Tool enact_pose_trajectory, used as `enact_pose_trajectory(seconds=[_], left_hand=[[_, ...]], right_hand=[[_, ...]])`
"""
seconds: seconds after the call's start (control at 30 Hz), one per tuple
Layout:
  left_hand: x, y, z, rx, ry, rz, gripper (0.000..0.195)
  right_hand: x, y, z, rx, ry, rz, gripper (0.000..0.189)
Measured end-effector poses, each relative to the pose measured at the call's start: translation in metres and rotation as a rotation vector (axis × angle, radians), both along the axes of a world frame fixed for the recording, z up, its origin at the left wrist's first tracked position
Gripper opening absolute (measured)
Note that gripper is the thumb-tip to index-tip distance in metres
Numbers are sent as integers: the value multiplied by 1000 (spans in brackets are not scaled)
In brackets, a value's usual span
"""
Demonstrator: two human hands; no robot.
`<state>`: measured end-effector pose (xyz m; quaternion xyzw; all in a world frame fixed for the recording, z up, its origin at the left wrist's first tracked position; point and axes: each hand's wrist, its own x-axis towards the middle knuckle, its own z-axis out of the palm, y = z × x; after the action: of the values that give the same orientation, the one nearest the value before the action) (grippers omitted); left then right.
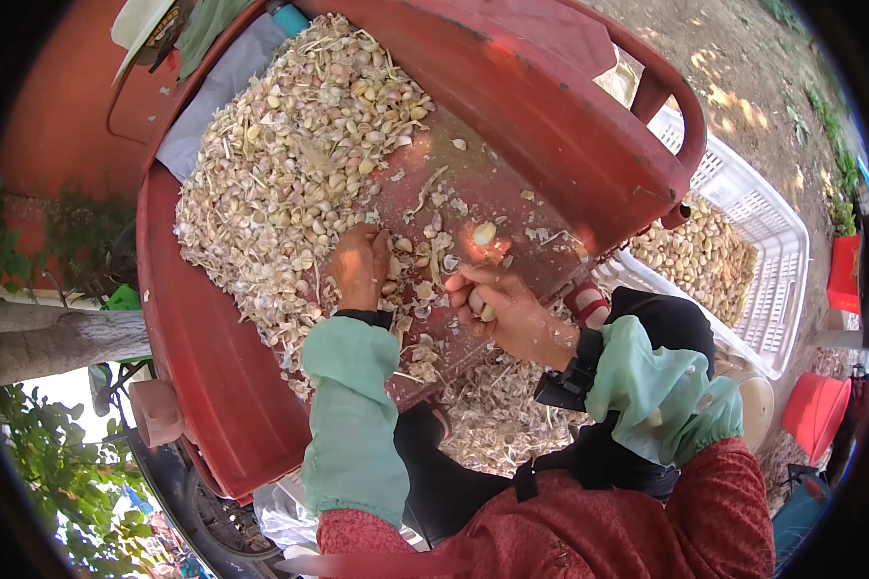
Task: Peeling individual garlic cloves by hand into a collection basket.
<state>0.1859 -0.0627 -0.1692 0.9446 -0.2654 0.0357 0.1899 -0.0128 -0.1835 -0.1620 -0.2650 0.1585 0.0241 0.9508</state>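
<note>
A large heap of garlic cloves [290, 152] with loose skins covers the left part of a red metal truck bed [434, 152]. At the heap's lower right edge, my left hand [360, 266] reaches down among the cloves. Its fingertips are hidden, so its grasp cannot be seen. My right hand [510, 311] is curled around a few garlic cloves [481, 304], with thumb and forefinger close together above the bed floor. A pale single clove [484, 234] lies just beyond it. Scraps of garlic skin [425, 289] are scattered between my hands.
To the right stands a white plastic crate [782, 289] holding many cloves [695, 260]. Fallen skins [507, 412] cover the ground by my legs. A red bucket [817, 418] is farther right. The bed's raised side wall [572, 108] runs along the far side.
</note>
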Motion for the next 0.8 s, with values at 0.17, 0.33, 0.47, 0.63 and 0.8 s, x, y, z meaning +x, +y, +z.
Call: enact_pose_trajectory(seconds=[0.17,0.33,0.47,0.63,0.8], left_hand=[[11,-19,-19,137,22,-68,24],[-1,-11,-12,-122,148,-113,24],[-67,-4,43,-779,641,-163,22],[-169,-10,134,-893,319,-721,19],[-199,22,214,-744,322,-1043,14]], right_hand=[[-2,5,-13,-39,5,77,18],[-6,8,-13,-95,29,95,22],[-9,7,-6,-114,64,56,23],[-18,4,-17,-388,-73,43,23],[-16,14,-2,-402,-112,123,23]])
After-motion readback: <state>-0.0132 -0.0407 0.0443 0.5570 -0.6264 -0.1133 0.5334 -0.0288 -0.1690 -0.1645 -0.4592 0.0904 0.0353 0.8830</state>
